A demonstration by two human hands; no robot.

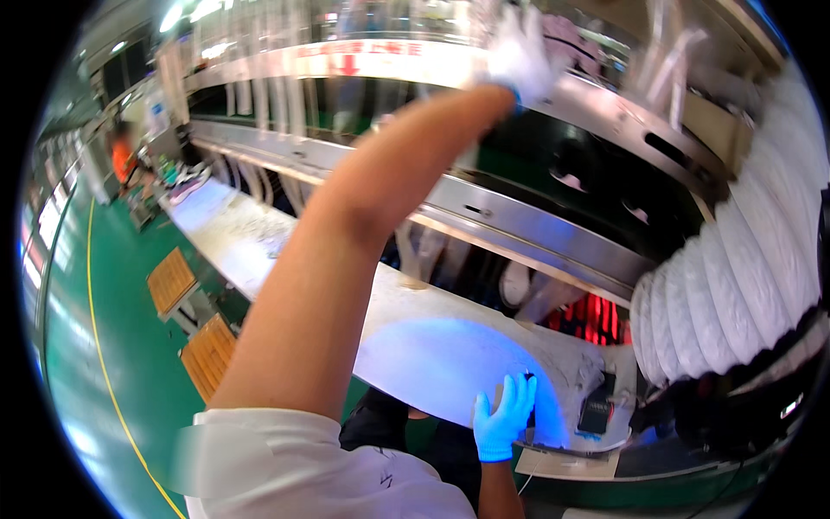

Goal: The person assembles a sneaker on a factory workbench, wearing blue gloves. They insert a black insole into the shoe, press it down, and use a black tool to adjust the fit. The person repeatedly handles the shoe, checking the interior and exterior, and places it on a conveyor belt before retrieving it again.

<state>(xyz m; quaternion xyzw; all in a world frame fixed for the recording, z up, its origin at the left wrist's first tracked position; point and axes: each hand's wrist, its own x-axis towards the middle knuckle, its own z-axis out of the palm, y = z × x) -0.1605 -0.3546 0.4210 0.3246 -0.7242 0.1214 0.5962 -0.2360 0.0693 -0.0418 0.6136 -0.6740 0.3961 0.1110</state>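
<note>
My left arm stretches up across the view, and my left hand [523,60], in a white glove with a blue cuff, is at the upper rail of the conveyor. That hand is smeared by motion, so its fingers cannot be read. Right beside it is a blurred pinkish item with dark edges [572,45]. My right hand [503,419], also gloved and tinted blue by the light, lies at the near edge of the white worktable [432,298]. Its fingers are stretched out, with a small dark thing at the fingertips that I cannot make out.
A metal-railed conveyor [536,221] runs behind the table, with blurred strips hanging above. A ribbed white duct [735,268] bulges in at the right. A black box-shaped item [595,413] lies on the table's right end. Wooden-topped stools [207,355] stand left; farther back is a person in orange [124,160].
</note>
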